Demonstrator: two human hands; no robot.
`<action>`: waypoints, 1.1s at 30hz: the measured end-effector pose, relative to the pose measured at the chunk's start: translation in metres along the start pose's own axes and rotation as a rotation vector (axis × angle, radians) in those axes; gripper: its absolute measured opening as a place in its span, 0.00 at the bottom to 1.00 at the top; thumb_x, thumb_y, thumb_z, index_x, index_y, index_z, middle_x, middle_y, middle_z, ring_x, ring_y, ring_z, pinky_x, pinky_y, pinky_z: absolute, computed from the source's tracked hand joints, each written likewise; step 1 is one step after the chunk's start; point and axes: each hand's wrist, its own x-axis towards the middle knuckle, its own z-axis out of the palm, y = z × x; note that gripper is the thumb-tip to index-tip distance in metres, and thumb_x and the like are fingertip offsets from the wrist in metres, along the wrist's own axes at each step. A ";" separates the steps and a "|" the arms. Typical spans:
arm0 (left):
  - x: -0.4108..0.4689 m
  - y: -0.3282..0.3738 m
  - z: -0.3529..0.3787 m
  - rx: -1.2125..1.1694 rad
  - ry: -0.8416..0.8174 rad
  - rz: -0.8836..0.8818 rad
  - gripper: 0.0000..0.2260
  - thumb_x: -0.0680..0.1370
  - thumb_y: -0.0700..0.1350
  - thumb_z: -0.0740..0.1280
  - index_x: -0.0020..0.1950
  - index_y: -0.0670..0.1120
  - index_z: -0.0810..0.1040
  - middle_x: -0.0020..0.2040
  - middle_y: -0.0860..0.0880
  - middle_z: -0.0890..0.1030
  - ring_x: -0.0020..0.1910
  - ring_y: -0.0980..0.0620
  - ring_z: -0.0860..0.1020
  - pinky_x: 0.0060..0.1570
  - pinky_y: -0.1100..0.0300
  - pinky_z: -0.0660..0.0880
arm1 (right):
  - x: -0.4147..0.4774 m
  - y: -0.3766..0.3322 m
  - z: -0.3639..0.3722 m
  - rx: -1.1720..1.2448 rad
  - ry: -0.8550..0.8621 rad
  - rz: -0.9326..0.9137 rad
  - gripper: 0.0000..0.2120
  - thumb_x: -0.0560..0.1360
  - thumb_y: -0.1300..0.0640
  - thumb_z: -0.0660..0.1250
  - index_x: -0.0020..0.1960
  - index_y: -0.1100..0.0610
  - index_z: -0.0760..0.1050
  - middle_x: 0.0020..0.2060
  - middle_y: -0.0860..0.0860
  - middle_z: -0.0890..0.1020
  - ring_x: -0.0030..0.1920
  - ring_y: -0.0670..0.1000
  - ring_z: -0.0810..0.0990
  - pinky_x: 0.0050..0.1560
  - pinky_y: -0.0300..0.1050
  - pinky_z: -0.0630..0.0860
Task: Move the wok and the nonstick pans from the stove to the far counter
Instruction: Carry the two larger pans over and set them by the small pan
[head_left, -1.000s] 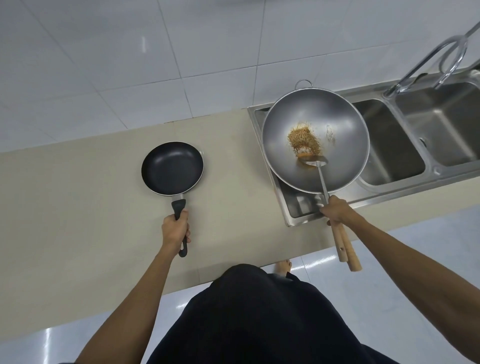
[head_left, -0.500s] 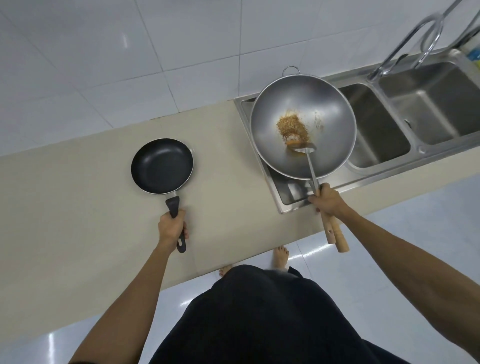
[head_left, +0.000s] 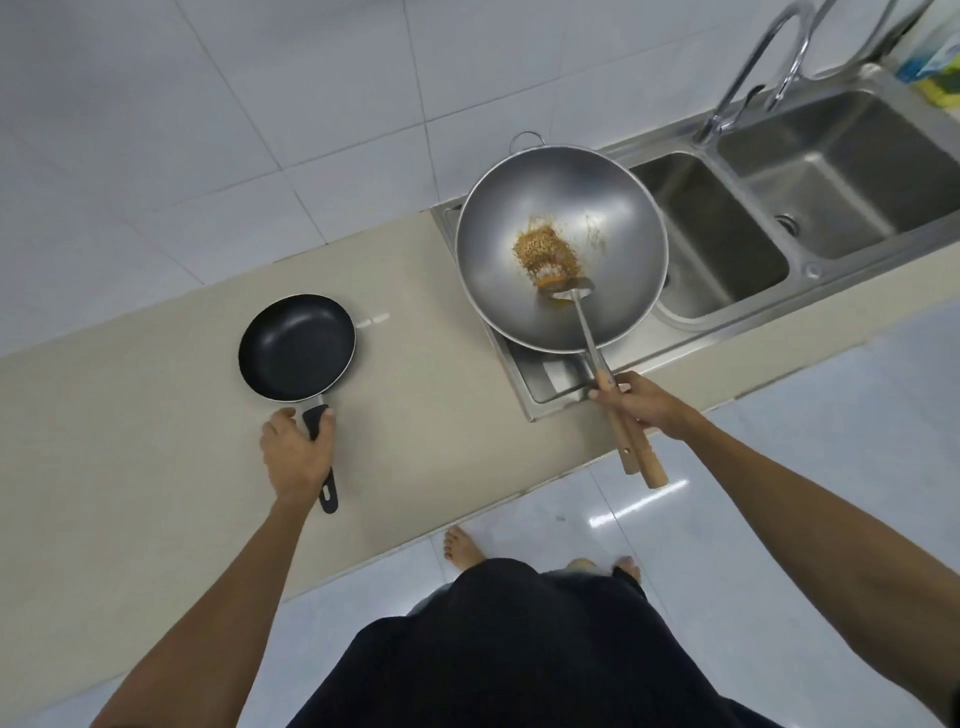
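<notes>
Step in hand, as I read it: set-down. Nonstick pan (head_left: 296, 347) sits flat on the beige tabletop (head_left: 156, 441), handle toward the person. Wok (head_left: 561, 248) is over the left end of the steel sink unit (head_left: 727, 244); can't tell whether it rests on the sink edge or is carried.

To do it well: keep the wok level, since there's a clump of fried food (head_left: 545, 250) in the bowl and a metal spatula (head_left: 569, 291) lying loose in it. Lower slowly, confirm the round bottom is stable before letting go, or it rolls. Let go of the pan only once it's flat.

Hands:
- left hand (head_left: 297, 452): lies over the pan's black handle, fingers loosely curled around it, thumb splayed out on the near side. Light hold, not a firm clench.
- right hand (head_left: 639, 402): closed tight around two wooden handles together, the wok's and the spatula's, both ends sticking out past the tabletop edge over the floor.

Risk: spatula slipping if that combined grip loosens.
</notes>
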 end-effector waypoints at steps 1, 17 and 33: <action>-0.004 0.009 0.001 0.036 0.011 0.028 0.26 0.78 0.53 0.69 0.64 0.33 0.73 0.60 0.31 0.76 0.62 0.31 0.72 0.61 0.39 0.71 | -0.001 0.002 -0.003 0.021 -0.010 -0.001 0.36 0.75 0.39 0.71 0.75 0.57 0.65 0.66 0.59 0.76 0.61 0.61 0.78 0.59 0.57 0.77; -0.127 0.235 0.137 0.085 -0.150 0.433 0.27 0.77 0.59 0.68 0.65 0.38 0.76 0.61 0.38 0.80 0.63 0.37 0.74 0.62 0.43 0.71 | -0.028 0.118 -0.207 -0.104 0.088 -0.034 0.44 0.74 0.30 0.66 0.78 0.57 0.63 0.76 0.59 0.69 0.73 0.62 0.70 0.71 0.57 0.68; -0.192 0.493 0.306 0.075 -0.482 0.657 0.31 0.77 0.57 0.70 0.71 0.38 0.71 0.69 0.39 0.75 0.68 0.40 0.72 0.68 0.45 0.69 | -0.013 0.208 -0.429 -0.076 0.322 -0.063 0.41 0.77 0.31 0.61 0.78 0.59 0.63 0.76 0.60 0.70 0.73 0.63 0.71 0.71 0.60 0.69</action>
